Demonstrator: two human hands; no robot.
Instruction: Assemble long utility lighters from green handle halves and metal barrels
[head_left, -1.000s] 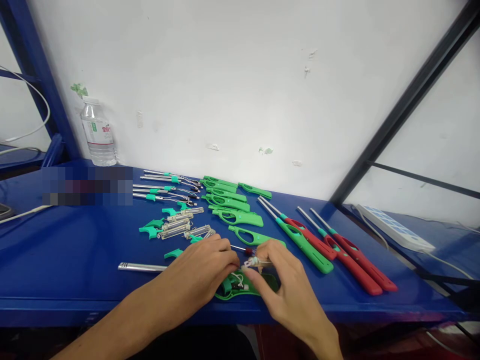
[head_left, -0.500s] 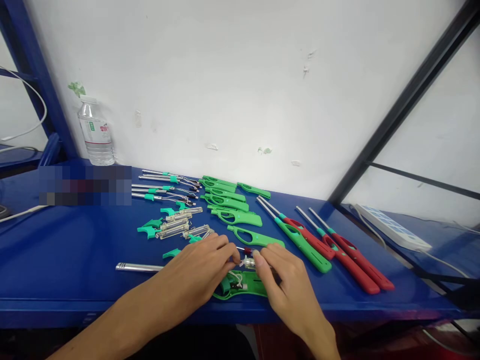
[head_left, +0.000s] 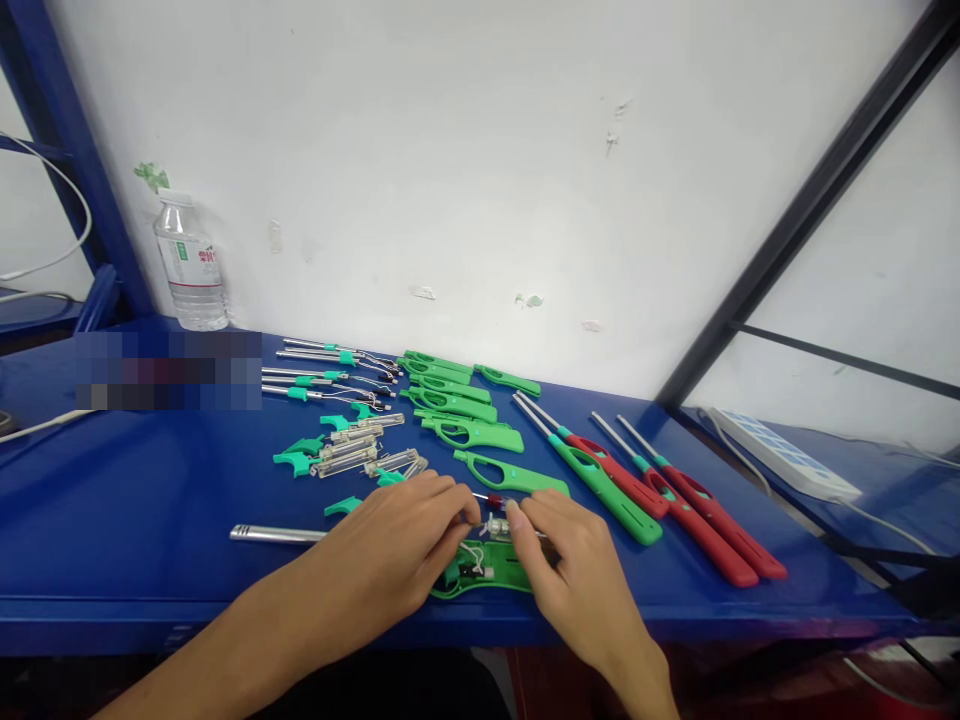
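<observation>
Near the middle of the front edge of the blue surface (head_left: 135, 510), a green shell half (head_left: 514, 572) lies with its hollow side up. A teal part, white wires and a small dark part already sit in its left portion, while the visible right portion looks bare. The right hand (head_left: 581, 555) bends over it, thumb and fingers pinching a clear reservoir (head_left: 498, 526) just above the shell, so that piece is not yet seated. The left hand (head_left: 409, 525) has its fingers drawn narrowly together beside the reservoir's left end; whether they grip anything I cannot tell. A silvery tube (head_left: 274, 534), its inner end hidden, points toward the surface's left edge.

Just beyond the fingers lies a thin tool with a dark red handle (head_left: 493, 500), partly covered. Toward the right edge rest four lighters that look fully put together: three red lighters (head_left: 712, 538) and a green lighter (head_left: 616, 497).

Left of the middle, loose teal triggers (head_left: 298, 463) and clear reservoirs lie in a cluster, none fitted to a shell. Farther back come rods with wires (head_left: 300, 380), and beside them several green shell pieces (head_left: 480, 434), so a good many parts appear unassembled. At the back left corner a water bottle (head_left: 191, 270) stands upright near the white wall (head_left: 450, 150).
</observation>
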